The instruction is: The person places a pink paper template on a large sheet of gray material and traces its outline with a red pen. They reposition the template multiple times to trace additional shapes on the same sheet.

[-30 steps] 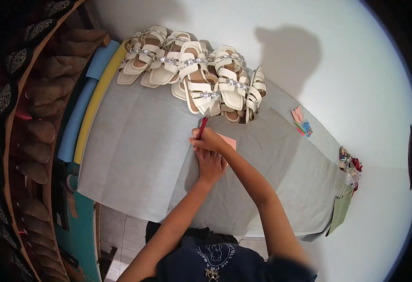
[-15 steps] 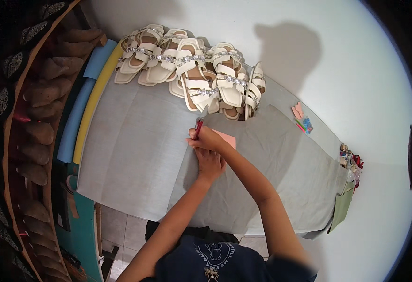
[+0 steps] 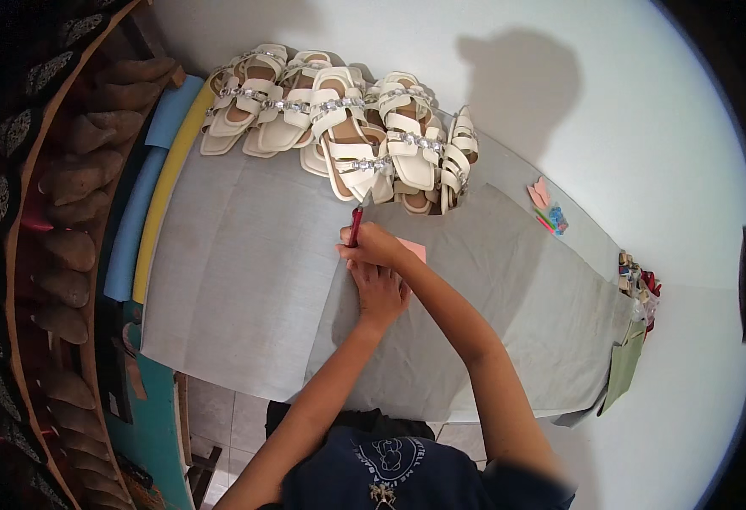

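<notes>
Red, the tool (image 3: 355,228) stands over the middle of the grey table (image 3: 228,255), my right hand (image 3: 374,246) closed around it. Pink card (image 3: 414,249) shows at three o'clock from that hand, beside my wrist. At six, my left hand (image 3: 380,293) lies with fingers stretched out, tips partly hidden. White sandals (image 3: 351,174) are heaped at twelve; pink cutouts (image 3: 538,192) lie toward two, blue sheet (image 3: 130,234) at nine.

Sandals (image 3: 412,170) lie on the table (image 3: 237,255), behind the paper (image 3: 416,249).
</notes>
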`<state>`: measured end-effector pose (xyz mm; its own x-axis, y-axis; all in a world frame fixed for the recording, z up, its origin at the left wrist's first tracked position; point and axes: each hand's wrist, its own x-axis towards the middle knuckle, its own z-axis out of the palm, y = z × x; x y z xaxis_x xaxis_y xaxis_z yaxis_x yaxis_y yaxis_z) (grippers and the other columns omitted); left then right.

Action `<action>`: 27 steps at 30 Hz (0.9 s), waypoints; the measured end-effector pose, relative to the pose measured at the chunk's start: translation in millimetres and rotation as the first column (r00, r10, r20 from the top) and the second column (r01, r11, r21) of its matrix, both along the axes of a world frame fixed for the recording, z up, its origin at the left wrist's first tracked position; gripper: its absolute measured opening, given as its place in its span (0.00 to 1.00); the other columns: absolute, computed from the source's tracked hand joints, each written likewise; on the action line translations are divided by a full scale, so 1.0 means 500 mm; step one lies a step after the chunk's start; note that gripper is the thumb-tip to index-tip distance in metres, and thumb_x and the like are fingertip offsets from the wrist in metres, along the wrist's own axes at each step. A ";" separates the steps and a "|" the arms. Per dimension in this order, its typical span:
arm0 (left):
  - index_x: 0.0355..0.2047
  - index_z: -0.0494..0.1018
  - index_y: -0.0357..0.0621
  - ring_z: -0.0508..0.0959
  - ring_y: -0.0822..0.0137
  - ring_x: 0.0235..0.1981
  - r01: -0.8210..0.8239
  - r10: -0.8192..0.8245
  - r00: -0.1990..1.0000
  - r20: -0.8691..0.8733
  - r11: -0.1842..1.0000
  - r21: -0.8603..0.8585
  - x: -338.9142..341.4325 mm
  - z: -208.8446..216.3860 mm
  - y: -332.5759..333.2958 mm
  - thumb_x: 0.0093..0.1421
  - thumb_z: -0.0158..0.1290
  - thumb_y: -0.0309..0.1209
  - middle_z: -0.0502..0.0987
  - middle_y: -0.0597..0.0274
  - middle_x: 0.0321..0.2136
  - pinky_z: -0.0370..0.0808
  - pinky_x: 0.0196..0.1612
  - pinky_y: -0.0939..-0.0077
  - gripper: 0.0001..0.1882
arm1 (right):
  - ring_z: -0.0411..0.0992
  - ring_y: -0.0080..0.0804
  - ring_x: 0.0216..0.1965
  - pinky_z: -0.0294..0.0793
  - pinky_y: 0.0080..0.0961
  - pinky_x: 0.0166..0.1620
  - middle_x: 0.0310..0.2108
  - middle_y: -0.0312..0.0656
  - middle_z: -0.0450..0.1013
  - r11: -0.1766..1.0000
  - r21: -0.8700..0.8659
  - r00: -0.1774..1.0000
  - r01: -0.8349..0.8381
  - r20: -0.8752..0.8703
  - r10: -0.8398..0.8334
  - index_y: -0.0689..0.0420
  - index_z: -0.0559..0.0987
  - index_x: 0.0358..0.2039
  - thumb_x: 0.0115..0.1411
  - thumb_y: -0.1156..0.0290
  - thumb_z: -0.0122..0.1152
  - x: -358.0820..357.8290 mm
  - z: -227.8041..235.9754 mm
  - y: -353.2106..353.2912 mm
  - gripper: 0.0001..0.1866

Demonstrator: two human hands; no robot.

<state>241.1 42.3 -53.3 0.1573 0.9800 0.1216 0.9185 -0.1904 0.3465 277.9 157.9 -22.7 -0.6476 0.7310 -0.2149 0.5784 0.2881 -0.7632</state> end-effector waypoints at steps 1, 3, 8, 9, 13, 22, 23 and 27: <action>0.49 0.68 0.37 0.52 0.41 0.58 -0.004 0.005 1.000 -0.019 0.999 0.034 0.003 0.002 0.001 0.50 0.50 0.47 0.61 0.52 0.53 0.46 0.56 0.33 0.31 | 0.63 0.49 0.19 0.63 0.38 0.25 0.14 0.49 0.63 1.000 -0.020 1.000 0.015 0.010 -0.015 0.60 0.64 0.19 0.50 0.63 0.59 0.005 0.005 0.000 0.17; 0.48 0.68 0.36 0.51 0.41 0.58 0.012 -0.013 1.000 0.027 1.000 0.015 0.004 0.004 0.003 0.50 0.49 0.47 0.61 0.52 0.53 0.45 0.55 0.33 0.31 | 0.63 0.48 0.18 0.63 0.38 0.25 0.14 0.49 0.63 0.998 0.060 1.000 0.022 -0.020 -0.020 0.60 0.64 0.18 0.50 0.62 0.59 0.019 -0.013 0.008 0.17; 0.48 0.68 0.35 0.50 0.42 0.59 -0.020 0.018 0.999 0.044 0.999 0.045 0.004 0.003 0.002 0.50 0.48 0.48 0.61 0.52 0.53 0.44 0.56 0.33 0.31 | 0.52 0.42 0.18 0.58 0.34 0.23 0.13 0.46 0.57 0.998 0.050 0.999 0.039 -0.027 -0.038 0.60 0.62 0.18 0.52 0.63 0.60 0.017 -0.017 0.014 0.19; 0.48 0.68 0.35 0.50 0.42 0.59 -0.018 0.015 0.998 0.058 0.999 0.041 0.003 0.003 0.003 0.50 0.48 0.48 0.61 0.52 0.53 0.44 0.56 0.33 0.31 | 0.52 0.42 0.18 0.58 0.35 0.23 0.13 0.46 0.57 0.998 0.055 0.999 0.035 -0.022 -0.034 0.60 0.62 0.18 0.52 0.63 0.60 0.017 -0.017 0.015 0.19; 0.48 0.67 0.33 0.51 0.42 0.59 -0.010 0.006 0.997 0.083 0.999 0.050 0.002 0.002 0.006 0.51 0.48 0.48 0.61 0.51 0.53 0.44 0.56 0.35 0.32 | 0.62 0.49 0.18 0.62 0.38 0.25 0.15 0.49 0.64 0.996 0.072 0.999 0.050 -0.005 -0.050 0.60 0.65 0.18 0.50 0.60 0.59 0.022 -0.014 0.032 0.19; 0.51 0.65 0.30 0.54 0.42 0.59 0.012 -0.014 0.999 0.035 0.997 0.074 0.003 0.005 0.010 0.54 0.45 0.46 0.63 0.47 0.53 0.45 0.58 0.37 0.32 | 0.66 0.50 0.21 0.65 0.41 0.28 0.16 0.50 0.66 0.987 0.159 0.991 0.027 0.127 -0.048 0.60 0.68 0.19 0.49 0.58 0.59 0.028 -0.017 0.049 0.18; 0.51 0.65 0.29 0.54 0.42 0.59 0.011 -0.015 0.999 0.045 0.996 0.087 0.002 0.002 0.011 0.54 0.44 0.46 0.62 0.47 0.53 0.46 0.58 0.37 0.33 | 0.66 0.49 0.21 0.65 0.40 0.28 0.16 0.50 0.67 0.986 0.160 0.989 0.036 0.135 -0.058 0.60 0.68 0.19 0.49 0.58 0.59 0.028 -0.013 0.051 0.17; 0.51 0.64 0.28 0.55 0.42 0.58 0.015 -0.022 0.998 0.064 0.994 0.111 0.001 0.001 0.014 0.55 0.43 0.46 0.62 0.46 0.53 0.47 0.58 0.38 0.33 | 0.66 0.47 0.21 0.65 0.39 0.29 0.17 0.48 0.67 0.987 0.151 0.982 0.062 0.169 -0.088 0.59 0.68 0.19 0.49 0.58 0.59 0.031 -0.010 0.058 0.17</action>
